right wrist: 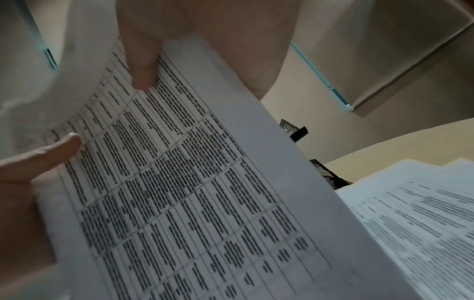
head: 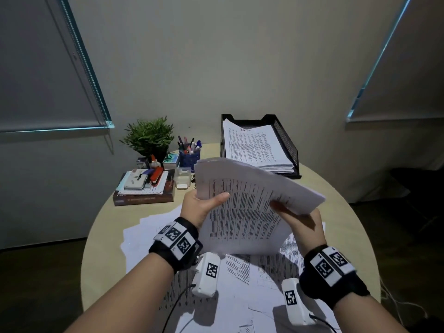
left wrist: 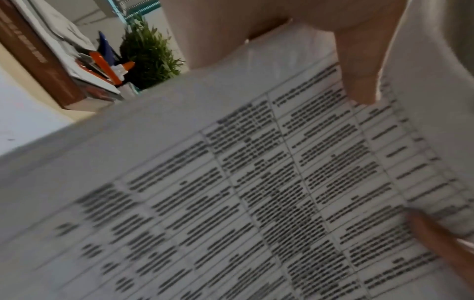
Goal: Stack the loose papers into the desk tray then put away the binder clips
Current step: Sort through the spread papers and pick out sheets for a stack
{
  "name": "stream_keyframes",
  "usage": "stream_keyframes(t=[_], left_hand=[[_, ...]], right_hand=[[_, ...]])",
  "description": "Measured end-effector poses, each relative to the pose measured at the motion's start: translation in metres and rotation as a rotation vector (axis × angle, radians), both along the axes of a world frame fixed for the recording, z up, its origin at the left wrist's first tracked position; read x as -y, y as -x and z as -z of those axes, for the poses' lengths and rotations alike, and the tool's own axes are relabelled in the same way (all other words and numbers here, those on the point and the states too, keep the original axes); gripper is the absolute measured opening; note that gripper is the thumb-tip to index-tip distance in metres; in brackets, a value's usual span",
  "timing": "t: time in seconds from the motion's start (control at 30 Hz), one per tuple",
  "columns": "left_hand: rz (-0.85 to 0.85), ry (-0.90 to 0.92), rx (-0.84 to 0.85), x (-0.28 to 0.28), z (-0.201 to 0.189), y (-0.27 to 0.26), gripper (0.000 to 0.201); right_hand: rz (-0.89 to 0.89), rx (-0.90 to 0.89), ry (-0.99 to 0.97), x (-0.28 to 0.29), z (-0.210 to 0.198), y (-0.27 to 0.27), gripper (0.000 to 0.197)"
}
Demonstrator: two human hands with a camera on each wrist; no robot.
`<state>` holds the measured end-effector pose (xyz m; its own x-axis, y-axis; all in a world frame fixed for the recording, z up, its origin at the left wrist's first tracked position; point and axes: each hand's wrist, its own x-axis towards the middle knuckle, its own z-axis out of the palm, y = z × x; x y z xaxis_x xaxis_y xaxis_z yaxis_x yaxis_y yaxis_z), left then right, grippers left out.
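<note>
Paper-stacking step in hand: left hand (head: 201,207) and right hand (head: 300,219) each grip the sheaf of papers (head: 249,200) at frame centre, above the worktop (head: 336,188). Next move likely requires squaring it, then carrying it to the tray (head: 286,138) at upper right; more sheets (head: 240,296) remain below.

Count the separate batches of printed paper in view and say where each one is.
3: one stack in the black desk tray, stack; one bundle held by the left hand and right hand; loose sheets spread on the table. More may lie underneath.

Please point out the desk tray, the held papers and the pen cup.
desk tray (head: 287,140): head view, right mesh wall.
held papers (head: 245,212): head view, printed top sheet.
pen cup (head: 189,159): head view, blue front wall.
</note>
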<state>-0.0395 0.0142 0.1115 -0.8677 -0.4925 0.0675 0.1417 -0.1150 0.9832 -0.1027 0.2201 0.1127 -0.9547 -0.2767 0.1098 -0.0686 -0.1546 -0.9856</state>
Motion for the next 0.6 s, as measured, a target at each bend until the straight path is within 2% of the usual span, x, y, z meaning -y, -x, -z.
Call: stream_keyframes(t=[0.07, 0.17, 0.23, 0.37, 0.53, 0.6], left_hand=[[-0.023, 0.004, -0.066, -0.002, -0.011, 0.001, 0.021], [-0.022, 0.008, -0.116, 0.000, -0.019, 0.001, 0.031], [0.012, 0.010, -0.035, -0.002, -0.010, -0.002, 0.036], [0.003, 0.024, 0.226, -0.013, 0.025, -0.007, 0.029], [-0.071, 0.038, 0.207, -0.006, 0.028, 0.005, 0.036], [-0.039, 0.069, 0.221, -0.005, 0.032, 0.006, 0.028]], right_hand=[[0.053, -0.006, 0.045, 0.001, -0.008, 0.002, 0.016], [0.093, -0.044, 0.094, 0.001, -0.015, 0.010, 0.017], [0.075, 0.008, 0.038, 0.001, -0.003, 0.011, 0.018], [0.006, 0.117, -0.146, 0.005, 0.038, 0.003, 0.027], [0.050, 0.103, -0.077, 0.003, 0.031, 0.015, 0.027], [0.057, 0.152, -0.146, 0.003, 0.039, 0.019, 0.026]])
